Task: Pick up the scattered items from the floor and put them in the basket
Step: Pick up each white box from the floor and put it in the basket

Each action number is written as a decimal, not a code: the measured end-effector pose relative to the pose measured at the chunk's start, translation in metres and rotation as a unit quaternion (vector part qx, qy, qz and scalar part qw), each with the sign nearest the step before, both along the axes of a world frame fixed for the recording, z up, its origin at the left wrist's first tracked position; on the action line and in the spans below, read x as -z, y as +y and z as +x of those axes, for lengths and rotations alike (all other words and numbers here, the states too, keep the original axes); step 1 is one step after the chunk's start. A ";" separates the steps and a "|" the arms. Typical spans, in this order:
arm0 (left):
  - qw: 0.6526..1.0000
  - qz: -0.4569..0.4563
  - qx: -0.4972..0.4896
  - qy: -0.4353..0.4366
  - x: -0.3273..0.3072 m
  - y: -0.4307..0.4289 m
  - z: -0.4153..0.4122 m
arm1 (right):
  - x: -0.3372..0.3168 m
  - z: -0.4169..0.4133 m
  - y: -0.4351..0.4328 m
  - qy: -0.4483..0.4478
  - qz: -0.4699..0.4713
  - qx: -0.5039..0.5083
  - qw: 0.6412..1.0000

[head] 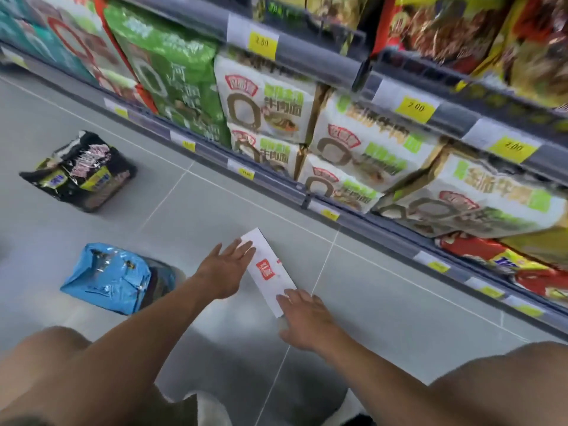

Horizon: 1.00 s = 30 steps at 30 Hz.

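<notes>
While the person is crouching over the grey tiled floor (384, 302), the scene is lying as follows, left to right:

Black packet: a black crinkly plastic multipack of noodles with yellow labels (80, 173) is lying on the floor at far left, well apart from both hands.

Blue packet: a light blue glossy plastic multipack (108, 278) is resting on the floor nearer the person, just left of the left forearm.

Left hand: the left hand (223, 269) is reaching forward, palm down, with its fingers (242, 248) spread wide and flat; the fingertips are lying over the far left edge of the white packet, and nothing is being held.

White packet: a long, narrow white paper packet with a red square logo (266, 270) is lying flat on the floor between the two hands, running diagonally away from the person.

Right hand: the right hand (309, 318) is lying palm down at the near end of the white packet, its fingers loosely spread and touching that end, not closed round it.

Shelves: grey metal store shelves with yellow price tags (325, 61) are running along the right side, carrying white-and-green noodle packs (267, 99).

Basket: not showing in this view.
</notes>
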<state>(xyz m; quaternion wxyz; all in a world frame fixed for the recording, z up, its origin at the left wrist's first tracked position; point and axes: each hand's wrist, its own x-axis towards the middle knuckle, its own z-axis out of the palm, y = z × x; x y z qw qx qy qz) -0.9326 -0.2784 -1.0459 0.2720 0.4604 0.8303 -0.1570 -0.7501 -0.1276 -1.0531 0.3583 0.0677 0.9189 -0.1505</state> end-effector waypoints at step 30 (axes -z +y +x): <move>0.996 0.020 -0.080 -0.038 0.035 -0.007 0.089 | 0.046 0.005 0.041 0.047 0.104 -0.003 0.993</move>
